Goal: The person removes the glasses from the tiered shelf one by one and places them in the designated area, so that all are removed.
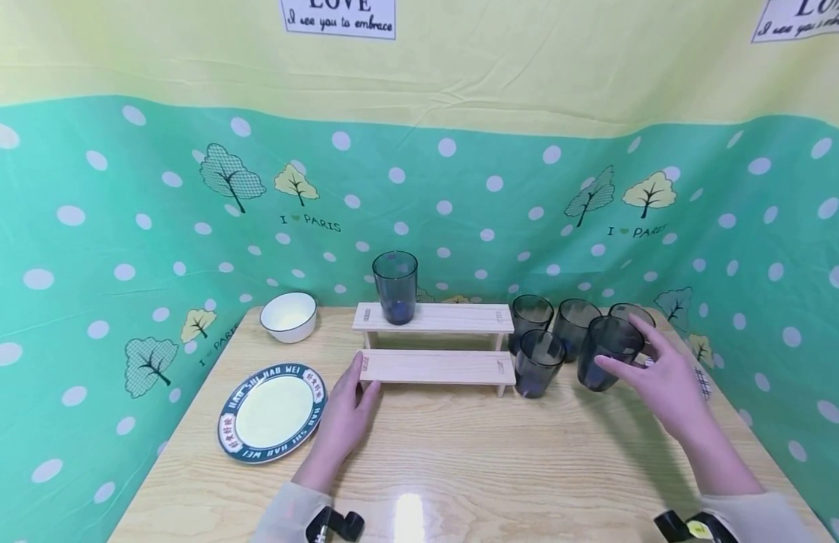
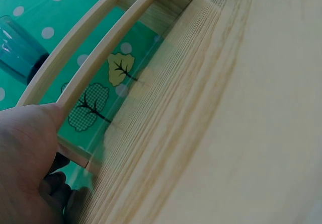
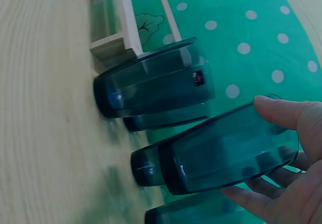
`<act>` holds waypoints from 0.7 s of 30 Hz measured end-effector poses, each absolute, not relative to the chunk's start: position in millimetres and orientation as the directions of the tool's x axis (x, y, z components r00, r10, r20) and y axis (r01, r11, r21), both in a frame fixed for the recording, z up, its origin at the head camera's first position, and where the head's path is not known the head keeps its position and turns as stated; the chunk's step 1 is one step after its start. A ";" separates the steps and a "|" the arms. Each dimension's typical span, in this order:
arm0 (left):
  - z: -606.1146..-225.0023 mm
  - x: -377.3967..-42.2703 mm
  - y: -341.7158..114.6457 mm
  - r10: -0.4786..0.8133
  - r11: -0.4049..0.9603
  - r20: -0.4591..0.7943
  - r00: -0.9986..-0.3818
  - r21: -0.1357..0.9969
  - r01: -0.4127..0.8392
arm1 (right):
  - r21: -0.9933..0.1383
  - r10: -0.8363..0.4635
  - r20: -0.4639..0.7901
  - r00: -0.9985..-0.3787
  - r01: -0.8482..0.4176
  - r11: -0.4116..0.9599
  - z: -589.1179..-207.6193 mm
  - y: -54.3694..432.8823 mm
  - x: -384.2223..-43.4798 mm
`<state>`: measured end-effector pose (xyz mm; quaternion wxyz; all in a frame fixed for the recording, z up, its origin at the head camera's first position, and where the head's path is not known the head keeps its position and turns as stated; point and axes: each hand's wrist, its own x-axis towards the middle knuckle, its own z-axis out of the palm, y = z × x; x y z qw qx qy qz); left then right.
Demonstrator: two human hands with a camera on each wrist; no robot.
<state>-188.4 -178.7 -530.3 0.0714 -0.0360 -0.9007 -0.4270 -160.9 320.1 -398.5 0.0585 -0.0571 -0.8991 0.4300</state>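
Smoky-grey, translucent tumbler (image 1: pixel 606 351), flaring from thick base to round rim, tilts in the right hand (image 1: pixel 672 386), pinched between thumb and fingers; the left hand (image 1: pixel 345 411) grips the low, pale-wood stand (image 1: pixel 436 367) at its right.

The person wears pale greyish-white sleeves: a left sleeve (image 1: pixel 289 514) and a right sleeve (image 1: pixel 766 516), both plain. Black left wrist-camera gear (image 1: pixel 350 526) looks blocky; the black right wrist-camera gear (image 1: pixel 672 526) carries a rounded yellow sticker (image 1: pixel 700 529) with dark markings.
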 end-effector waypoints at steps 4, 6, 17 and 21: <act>-530.8 -188.1 -178.4 0.004 0.637 0.173 -0.985 0.759 0.136 | -0.776 0.160 0.045 -0.986 0.066 0.628 -407.6 318.6 -162.0; -530.5 -187.8 -178.1 0.002 0.642 0.183 -0.983 0.754 0.142 | -0.769 0.161 0.047 -0.986 0.067 0.636 -411.4 317.3 -162.1; -529.3 -188.1 -177.9 0.002 0.655 0.186 -0.983 0.742 0.142 | -0.783 0.154 0.059 -0.986 0.050 0.620 -432.5 313.6 -164.0; -529.4 -188.2 -177.5 0.002 0.653 0.185 -0.983 0.744 0.142 | -0.794 0.151 0.056 -0.987 0.048 0.606 -438.2 312.6 -165.4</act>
